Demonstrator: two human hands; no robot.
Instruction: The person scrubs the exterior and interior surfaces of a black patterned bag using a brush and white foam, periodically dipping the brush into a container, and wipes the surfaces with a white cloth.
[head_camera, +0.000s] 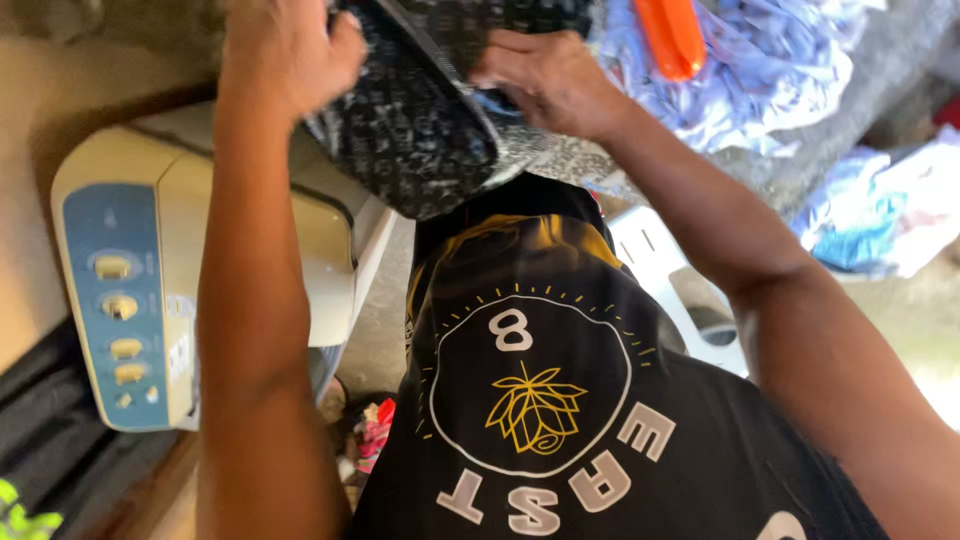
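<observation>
Black-and-white speckled woven fabric (420, 120), folded into a thick curved wad, held up at the top of the head view above a black printed shirt (540, 400); left hand (285, 50) closed over the fabric's upper left edge, fingers wrapped and clamped on the cloth; right hand (545, 75) pressed on the fabric's right side, fingers curled onto it, thumb hidden, so gripping rather than merely resting, as far as can be judged. Cream plastic sewing machine with a blue control panel and yellow knobs (130, 300) just beside and below the left forearm; fabric's lower fold hanging near, perhaps touching, the machine's top edge; hard to tell which. Pale blue-and-white crumpled cloth heap (760, 70) beyond the right hand, with an orange plastic handle-shaped object (672, 35) lying on it; more blue and white cloth (880, 210) lower right; white plastic chair part (670, 280) under the right forearm; red scraps (372, 430) on the floor below.

Judged as a folding or turning step, both hands working one piece; next move likely calling for a firm two-handed hold and care to keep the loose fold clear of the machine.
</observation>
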